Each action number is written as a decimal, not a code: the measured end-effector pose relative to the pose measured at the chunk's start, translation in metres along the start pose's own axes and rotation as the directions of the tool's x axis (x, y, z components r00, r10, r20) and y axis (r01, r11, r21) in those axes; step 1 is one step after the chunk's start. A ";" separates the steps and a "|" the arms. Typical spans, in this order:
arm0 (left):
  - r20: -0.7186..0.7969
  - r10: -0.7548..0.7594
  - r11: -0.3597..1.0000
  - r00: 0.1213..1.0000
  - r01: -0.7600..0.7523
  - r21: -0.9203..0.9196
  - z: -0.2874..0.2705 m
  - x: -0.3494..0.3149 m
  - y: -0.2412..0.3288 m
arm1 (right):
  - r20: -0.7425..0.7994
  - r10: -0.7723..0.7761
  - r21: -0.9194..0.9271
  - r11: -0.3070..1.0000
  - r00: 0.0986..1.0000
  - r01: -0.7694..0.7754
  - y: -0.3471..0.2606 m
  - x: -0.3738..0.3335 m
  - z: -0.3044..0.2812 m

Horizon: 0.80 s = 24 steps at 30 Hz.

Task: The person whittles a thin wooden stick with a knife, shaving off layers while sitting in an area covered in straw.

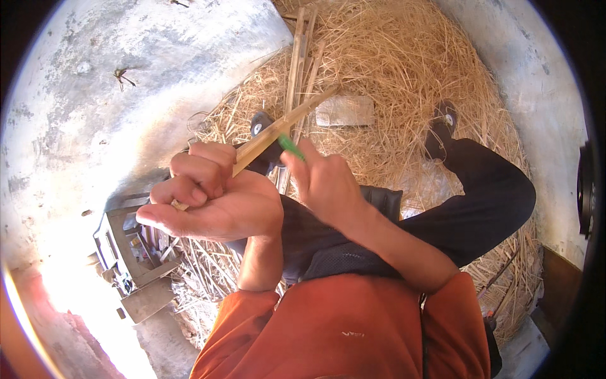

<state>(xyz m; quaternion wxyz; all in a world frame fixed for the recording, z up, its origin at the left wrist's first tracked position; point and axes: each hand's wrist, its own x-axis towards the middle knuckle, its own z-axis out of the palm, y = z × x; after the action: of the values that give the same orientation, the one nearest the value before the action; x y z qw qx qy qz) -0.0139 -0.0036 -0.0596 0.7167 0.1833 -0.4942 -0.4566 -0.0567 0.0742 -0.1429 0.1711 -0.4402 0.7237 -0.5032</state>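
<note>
- Seen from above, a seated person's left hand, palm turned up, has its fingers curled tight around a pale, flat strip that looks like bamboo or wood.
- The strip lies in front of the person's body; its long axis slants from the left fist forward and to the right, narrowing to a tip, while a short end peeks out by the thumb.
- The right hand, slightly blurred, is closed around a small green piece, perhaps a handle; no blade can be made out.
- The green piece is just right of the strip's middle, pointing across it; whether they touch is unclear. The left hand holds the strip's near end, and the right is nearer its middle.
- Beyond are loose straw, a pale block and long slats.
</note>
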 end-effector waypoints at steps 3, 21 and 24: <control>0.034 -0.003 1.000 0.999 0.004 -0.024 -0.003 0.000 -0.001 | -0.017 -0.012 0.017 1.000 1.000 0.012 0.019 0.002 0.005; -0.013 0.071 0.995 0.997 -0.070 0.073 0.012 0.011 -0.002 | 0.099 0.160 -0.039 0.987 0.982 -0.157 0.002 -0.001 -0.027; 0.011 0.061 0.997 0.998 -0.062 0.043 0.014 0.008 -0.004 | 0.024 0.128 0.029 0.991 0.991 -0.129 0.012 0.013 -0.009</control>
<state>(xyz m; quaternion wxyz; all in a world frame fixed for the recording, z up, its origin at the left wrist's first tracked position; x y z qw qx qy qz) -0.0274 -0.0095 -0.0519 0.7239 0.1813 -0.5128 -0.4244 -0.0761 0.0702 -0.1466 0.2179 -0.3957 0.7408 -0.4971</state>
